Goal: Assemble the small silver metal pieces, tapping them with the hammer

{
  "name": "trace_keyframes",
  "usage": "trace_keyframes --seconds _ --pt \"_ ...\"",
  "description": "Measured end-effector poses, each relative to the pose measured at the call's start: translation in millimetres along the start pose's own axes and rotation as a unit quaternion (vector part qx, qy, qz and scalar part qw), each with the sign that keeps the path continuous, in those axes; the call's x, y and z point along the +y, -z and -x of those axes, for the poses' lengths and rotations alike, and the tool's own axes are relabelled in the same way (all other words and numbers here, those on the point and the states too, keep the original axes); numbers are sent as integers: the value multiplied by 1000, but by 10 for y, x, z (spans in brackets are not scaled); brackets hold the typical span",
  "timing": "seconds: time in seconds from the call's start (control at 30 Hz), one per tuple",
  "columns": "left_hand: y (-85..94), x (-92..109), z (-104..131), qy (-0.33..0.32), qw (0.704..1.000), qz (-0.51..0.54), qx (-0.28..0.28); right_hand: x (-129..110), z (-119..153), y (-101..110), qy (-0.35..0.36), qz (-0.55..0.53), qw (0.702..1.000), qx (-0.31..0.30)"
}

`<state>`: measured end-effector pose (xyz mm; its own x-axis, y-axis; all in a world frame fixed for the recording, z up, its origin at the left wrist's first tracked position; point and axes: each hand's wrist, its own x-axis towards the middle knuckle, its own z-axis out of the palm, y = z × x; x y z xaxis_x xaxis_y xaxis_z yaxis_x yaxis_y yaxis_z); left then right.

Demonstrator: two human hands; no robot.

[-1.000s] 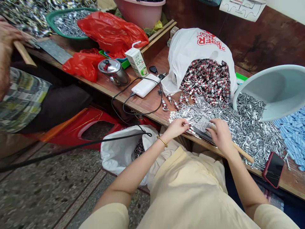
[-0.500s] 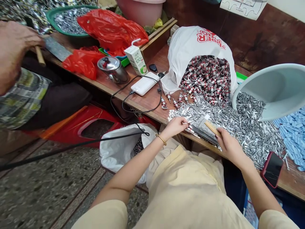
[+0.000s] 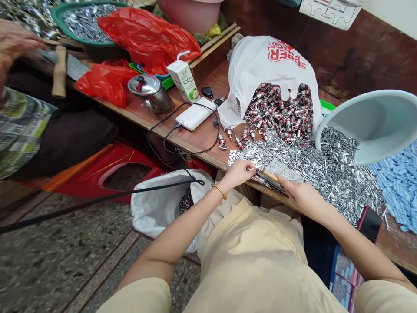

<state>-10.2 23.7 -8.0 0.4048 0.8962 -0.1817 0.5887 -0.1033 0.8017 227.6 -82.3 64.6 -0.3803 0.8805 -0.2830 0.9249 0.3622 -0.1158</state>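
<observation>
My left hand (image 3: 239, 174), with a gold bangle at the wrist, is closed in a pinch at the table's front edge. It grips one end of a small red-and-silver metal piece (image 3: 259, 178), mostly hidden by fingers and tool. My right hand (image 3: 299, 195) is wrapped around a wooden-handled tool (image 3: 270, 175), its tip close to my left fingertips. Under the tool runs a dark metal bar (image 3: 275, 186) along the edge. Just behind lies a grey speckled block (image 3: 283, 170), among a heap of small silver metal parts (image 3: 345, 191).
A white plastic bag (image 3: 273, 61) spills red-and-silver pieces. Nearby are a tipped grey basin (image 3: 381, 126), blue strips (image 3: 400, 187), a phone (image 3: 369, 224), a power bank (image 3: 195, 114), a steel mug (image 3: 151, 93) and a drink carton (image 3: 184, 80). Another person's hand (image 3: 16, 43) is at left.
My right hand has moved left and turned the tool, bringing its tip down from above the block to my left fingertips. My left hand stays put. The other person's hand has shifted.
</observation>
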Motion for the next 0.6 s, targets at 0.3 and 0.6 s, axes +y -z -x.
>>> trace_keyframes --seconds 0.3,0.6 --pt "4 -3 -5 4 1000 17 -7 -21 29 -12 10 25 1000 3" --pt "-17 -75 -31 -16 998 62 -7 -124 17 -57 -33 90 995 -40"
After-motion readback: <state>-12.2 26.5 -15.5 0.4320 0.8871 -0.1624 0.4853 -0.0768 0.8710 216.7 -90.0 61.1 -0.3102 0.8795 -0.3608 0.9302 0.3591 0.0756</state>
